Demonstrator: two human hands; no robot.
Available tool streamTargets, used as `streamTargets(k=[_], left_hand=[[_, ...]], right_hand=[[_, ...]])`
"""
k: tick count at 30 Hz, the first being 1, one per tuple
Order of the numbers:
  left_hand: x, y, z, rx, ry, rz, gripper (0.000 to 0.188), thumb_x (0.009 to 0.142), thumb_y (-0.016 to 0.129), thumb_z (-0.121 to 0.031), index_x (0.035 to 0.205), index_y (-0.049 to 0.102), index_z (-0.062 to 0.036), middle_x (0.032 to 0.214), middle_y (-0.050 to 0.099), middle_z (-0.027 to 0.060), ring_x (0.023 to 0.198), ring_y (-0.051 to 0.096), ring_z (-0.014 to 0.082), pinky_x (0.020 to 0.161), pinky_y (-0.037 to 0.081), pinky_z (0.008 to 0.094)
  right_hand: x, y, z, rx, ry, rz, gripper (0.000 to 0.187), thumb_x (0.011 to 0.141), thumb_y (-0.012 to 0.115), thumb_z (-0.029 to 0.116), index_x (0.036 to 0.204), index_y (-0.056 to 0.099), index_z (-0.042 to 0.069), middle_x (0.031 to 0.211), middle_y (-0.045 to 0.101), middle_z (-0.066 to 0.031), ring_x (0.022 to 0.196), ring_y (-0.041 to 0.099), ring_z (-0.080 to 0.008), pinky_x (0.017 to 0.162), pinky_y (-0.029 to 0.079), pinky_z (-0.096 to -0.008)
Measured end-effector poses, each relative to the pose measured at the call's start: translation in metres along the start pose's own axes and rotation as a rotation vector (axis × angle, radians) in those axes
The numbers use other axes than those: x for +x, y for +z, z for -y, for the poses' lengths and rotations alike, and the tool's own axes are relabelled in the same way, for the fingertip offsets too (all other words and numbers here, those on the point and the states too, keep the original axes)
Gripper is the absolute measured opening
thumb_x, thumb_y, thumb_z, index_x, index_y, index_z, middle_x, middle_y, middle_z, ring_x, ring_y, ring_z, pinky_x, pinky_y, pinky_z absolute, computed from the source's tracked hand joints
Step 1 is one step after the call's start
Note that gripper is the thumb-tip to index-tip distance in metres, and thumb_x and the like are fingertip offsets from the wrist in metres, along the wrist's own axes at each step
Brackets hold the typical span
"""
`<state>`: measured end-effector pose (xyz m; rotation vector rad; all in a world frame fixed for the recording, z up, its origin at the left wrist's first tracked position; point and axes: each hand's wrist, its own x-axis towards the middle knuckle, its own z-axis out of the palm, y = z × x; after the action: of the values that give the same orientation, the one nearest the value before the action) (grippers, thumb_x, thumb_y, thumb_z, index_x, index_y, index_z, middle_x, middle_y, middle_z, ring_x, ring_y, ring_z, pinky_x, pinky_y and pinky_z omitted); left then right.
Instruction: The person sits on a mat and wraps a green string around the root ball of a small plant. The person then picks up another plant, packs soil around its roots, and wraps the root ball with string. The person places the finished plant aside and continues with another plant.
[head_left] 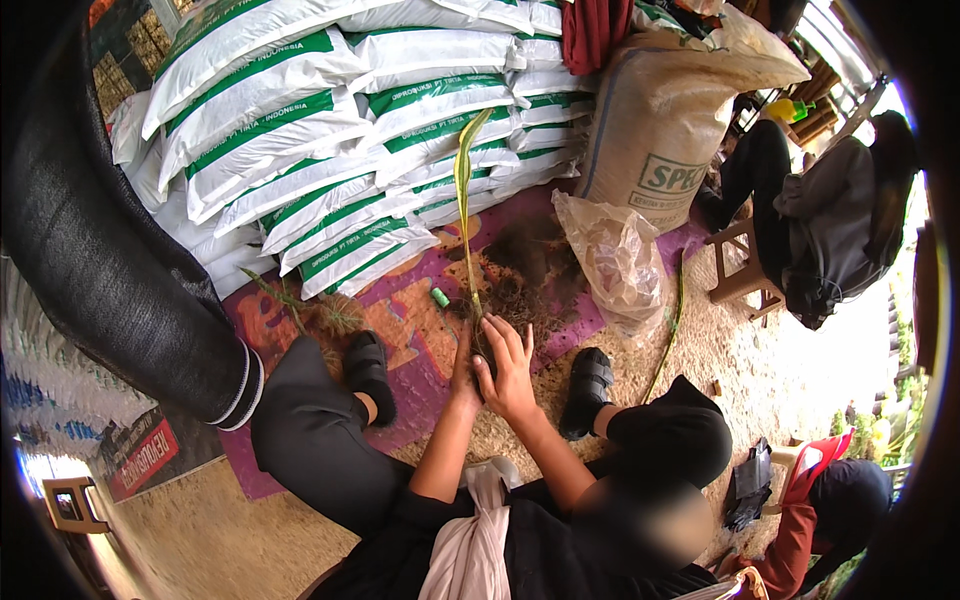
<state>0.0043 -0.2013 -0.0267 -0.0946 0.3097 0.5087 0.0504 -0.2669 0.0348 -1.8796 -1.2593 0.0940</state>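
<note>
Between my two hands stands a plant with one long, narrow, yellow-edged green leaf, held upright by its base. My left hand cups the left side of the dark base. From the right, my right hand wraps it with the fingers laid over the top; the base is mostly hidden by the palms. Fine brown roots or fibres lie just beyond my fingers. A small green cylinder rests on the patterned purple mat, left of the stem.
White-and-green filled bags are stacked ahead. A large woven sack and a clear plastic bag stand to the right. Another rooted plant lies left, a long green leaf right. Other people sit nearby, one on a brown stool.
</note>
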Motion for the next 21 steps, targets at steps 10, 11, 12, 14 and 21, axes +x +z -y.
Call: streamTargets(k=[10, 11, 12, 14, 21], left_hand=[[-0.004, 0.005, -0.01, 0.474, 0.134, -0.219, 0.052, 0.091, 0.026, -0.047, 0.117, 0.047, -0.0065, 0.109, 0.052, 0.0077, 0.099, 0.052, 0.0196, 0.086, 0.042, 0.0315], [-0.004, 0.004, -0.013, 0.548, 0.127, -0.195, 0.062, 0.09, 0.02, -0.052, 0.122, 0.043, -0.0051, 0.116, 0.05, 0.0102, 0.106, 0.049, 0.0223, 0.091, 0.04, 0.0339], [-0.005, 0.007, -0.013, 0.599, 0.14, -0.206, 0.062, 0.09, 0.019, -0.053, 0.122, 0.043, -0.0053, 0.116, 0.05, 0.0105, 0.107, 0.048, 0.0225, 0.091, 0.039, 0.0341], [-0.007, 0.012, -0.012, 0.701, 0.166, -0.228, 0.064, 0.089, 0.018, -0.054, 0.123, 0.042, -0.0056, 0.116, 0.049, 0.011, 0.108, 0.047, 0.023, 0.092, 0.039, 0.0345], [-0.01, 0.018, -0.016, 0.643, 0.151, -0.259, 0.076, 0.085, 0.022, -0.062, 0.128, 0.035, -0.0019, 0.126, 0.041, 0.0117, 0.115, 0.041, 0.0229, 0.1, 0.031, 0.0352]], right_hand=[[-0.001, 0.003, 0.002, 0.061, 0.118, 0.003, 0.046, 0.082, 0.053, 0.019, 0.123, 0.04, 0.002, 0.123, 0.041, -0.015, 0.117, 0.037, -0.0305, 0.102, 0.013, -0.0523], [0.001, 0.003, 0.003, 0.064, 0.106, -0.017, 0.047, 0.082, 0.054, 0.02, 0.123, 0.039, 0.002, 0.123, 0.041, -0.0153, 0.118, 0.037, -0.0307, 0.102, 0.014, -0.0521], [0.002, 0.002, 0.002, 0.063, 0.097, -0.037, 0.048, 0.082, 0.054, 0.02, 0.124, 0.038, 0.002, 0.124, 0.041, -0.0155, 0.118, 0.037, -0.0309, 0.102, 0.015, -0.0519], [0.004, 0.006, 0.002, 0.045, 0.055, -0.052, 0.045, 0.081, 0.054, 0.016, 0.121, 0.042, 0.0, 0.122, 0.042, -0.0165, 0.115, 0.038, -0.0331, 0.099, 0.024, -0.0474], [0.002, 0.017, -0.008, 0.13, 0.055, -0.142, 0.046, 0.073, 0.061, 0.012, 0.115, 0.046, -0.001, 0.117, 0.045, -0.0183, 0.111, 0.041, -0.035, 0.093, 0.034, -0.0418]])
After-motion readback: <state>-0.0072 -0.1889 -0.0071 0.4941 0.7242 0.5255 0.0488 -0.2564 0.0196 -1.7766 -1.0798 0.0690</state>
